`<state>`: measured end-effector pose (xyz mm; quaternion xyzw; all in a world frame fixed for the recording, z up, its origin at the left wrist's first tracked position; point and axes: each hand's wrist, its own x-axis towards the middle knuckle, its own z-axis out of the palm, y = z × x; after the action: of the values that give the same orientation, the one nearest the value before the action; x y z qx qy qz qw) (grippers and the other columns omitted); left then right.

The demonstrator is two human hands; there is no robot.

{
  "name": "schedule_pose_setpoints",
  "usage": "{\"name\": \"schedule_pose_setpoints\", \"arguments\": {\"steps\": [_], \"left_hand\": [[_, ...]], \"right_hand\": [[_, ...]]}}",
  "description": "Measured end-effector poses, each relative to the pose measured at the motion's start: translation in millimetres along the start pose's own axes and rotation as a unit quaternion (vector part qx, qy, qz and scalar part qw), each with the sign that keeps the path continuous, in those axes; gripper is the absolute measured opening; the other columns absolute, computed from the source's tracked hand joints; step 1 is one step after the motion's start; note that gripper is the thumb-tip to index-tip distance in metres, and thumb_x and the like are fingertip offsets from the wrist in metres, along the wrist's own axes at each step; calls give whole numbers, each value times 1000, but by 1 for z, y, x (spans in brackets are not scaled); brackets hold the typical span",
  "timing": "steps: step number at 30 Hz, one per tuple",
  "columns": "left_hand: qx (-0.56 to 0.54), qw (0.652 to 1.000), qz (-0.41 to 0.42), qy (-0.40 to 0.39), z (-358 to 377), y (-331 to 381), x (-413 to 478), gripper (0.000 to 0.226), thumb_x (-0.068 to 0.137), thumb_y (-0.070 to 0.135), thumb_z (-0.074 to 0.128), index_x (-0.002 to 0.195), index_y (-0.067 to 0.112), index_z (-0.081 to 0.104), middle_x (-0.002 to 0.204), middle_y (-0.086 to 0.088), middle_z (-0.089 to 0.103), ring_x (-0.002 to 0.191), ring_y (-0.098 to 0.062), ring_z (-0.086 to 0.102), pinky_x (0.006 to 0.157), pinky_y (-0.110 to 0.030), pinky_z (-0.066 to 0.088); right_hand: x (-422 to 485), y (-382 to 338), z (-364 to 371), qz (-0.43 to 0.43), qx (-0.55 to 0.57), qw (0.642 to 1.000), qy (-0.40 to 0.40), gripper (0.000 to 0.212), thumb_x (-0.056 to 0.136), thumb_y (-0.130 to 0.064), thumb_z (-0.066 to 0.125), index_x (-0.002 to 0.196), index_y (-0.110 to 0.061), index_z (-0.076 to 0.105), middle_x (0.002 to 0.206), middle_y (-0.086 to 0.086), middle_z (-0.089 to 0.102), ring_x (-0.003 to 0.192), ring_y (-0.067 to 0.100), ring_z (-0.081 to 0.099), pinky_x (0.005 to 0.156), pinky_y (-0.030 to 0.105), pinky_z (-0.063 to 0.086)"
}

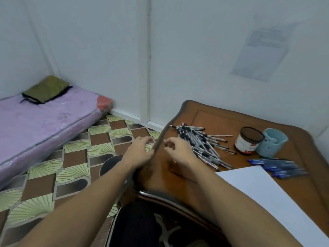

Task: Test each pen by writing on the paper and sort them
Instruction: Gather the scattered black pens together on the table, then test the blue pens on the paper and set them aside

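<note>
While the grey pens (197, 143) lie heaped near the table's (222, 114) left edge, the right hand (178, 150) curls its fingers beside them, facing the left hand (140, 150). Whether either pinches a pen is unclear. Paper (267, 193), blue pens (277, 166), jar (248, 141) and cup (272, 142) lie rightward.

Your grey pens (197, 144) with black grips lie in a loose heap at centre right of the frame. Most point toward lower right, with a few strays fanned out to the right. Your blue pens (277, 167) lie side by side in a row, right of the heap. The white paper (267, 198) lies flat at lower right, blank where visible.
</note>
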<state>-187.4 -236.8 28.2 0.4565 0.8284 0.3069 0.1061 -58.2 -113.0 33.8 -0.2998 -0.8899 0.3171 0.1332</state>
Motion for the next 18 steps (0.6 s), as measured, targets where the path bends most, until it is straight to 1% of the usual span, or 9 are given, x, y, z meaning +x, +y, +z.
{"name": "schedule_pose_setpoints", "arguments": {"steps": [1, 3, 5, 7, 8, 10, 13, 16, 18], "left_hand": [[-3, 1000, 18, -6, 10, 14, 2, 46, 88, 27, 60, 133, 23, 50, 130, -3, 50, 115, -18, 51, 103, -38, 43], [0, 998, 59, -17, 33, 42, 5, 44, 88, 25, 60, 131, 23, 52, 128, -2, 52, 115, -15, 51, 103, -31, 40], [-5, 995, 95, -33, 59, 72, 6, 44, 87, 25, 61, 131, 23, 53, 127, 0, 52, 112, -13, 52, 100, -26, 39], [-8, 990, 130, -54, 82, 97, 3, 43, 89, 25, 60, 131, 23, 53, 126, 1, 51, 111, -13, 54, 97, -23, 40], [-9, 986, 150, -67, 95, 109, 2, 42, 89, 26, 59, 131, 23, 53, 126, 2, 51, 113, -14, 53, 97, -24, 40], [-8, 980, 176, -91, 119, 129, -2, 42, 90, 28, 57, 132, 25, 53, 129, 3, 50, 119, -13, 49, 100, -26, 40], [-2, 973, 192, -129, 147, 148, -9, 42, 90, 32, 56, 132, 29, 51, 130, 6, 50, 117, -12, 50, 99, -30, 45], [29, 966, 204, -153, 164, 152, -17, 41, 89, 39, 55, 130, 31, 53, 129, 8, 51, 120, -13, 46, 99, -33, 42], [54, 962, 217, -155, 170, 149, -21, 43, 87, 45, 53, 129, 32, 54, 129, 11, 50, 121, -11, 43, 98, -32, 38]], "right_hand": [[-8, 12, -11, 6, 1, 1000, 15, 23, 94, -23, 62, 116, -20, 66, 106, -4, 63, 94, 12, 58, 78, 24, 42], [-27, 36, -34, 23, -7, 999, 38, 25, 92, -24, 62, 116, -19, 67, 106, -3, 65, 93, 13, 59, 76, 26, 43], [-50, 64, -59, 50, -21, 997, 54, 28, 92, -25, 63, 119, -17, 66, 106, -4, 64, 95, 12, 58, 78, 26, 44], [-71, 88, -79, 80, -14, 995, 67, 31, 92, -26, 64, 122, -17, 65, 111, 0, 65, 98, 14, 58, 81, 27, 47], [-82, 102, -88, 100, -7, 992, 77, 32, 92, -26, 64, 122, -17, 64, 114, 1, 65, 100, 15, 59, 82, 27, 48], [-105, 126, -104, 131, -10, 987, 97, 31, 92, -24, 65, 122, -17, 64, 117, -1, 64, 100, 11, 58, 84, 23, 45], [-131, 161, -125, 183, -23, 975, 124, 30, 93, -22, 63, 123, -18, 63, 115, -4, 62, 100, 9, 54, 86, 22, 42], [-149, 194, -138, 227, -34, 960, 158, 27, 95, -13, 60, 122, -14, 64, 117, 3, 65, 97, 12, 55, 85, 21, 40], [-155, 212, -145, 253, -38, 947, 192, 26, 96, -6, 54, 119, -10, 67, 118, 7, 67, 100, 16, 58, 83, 20, 38]]}}
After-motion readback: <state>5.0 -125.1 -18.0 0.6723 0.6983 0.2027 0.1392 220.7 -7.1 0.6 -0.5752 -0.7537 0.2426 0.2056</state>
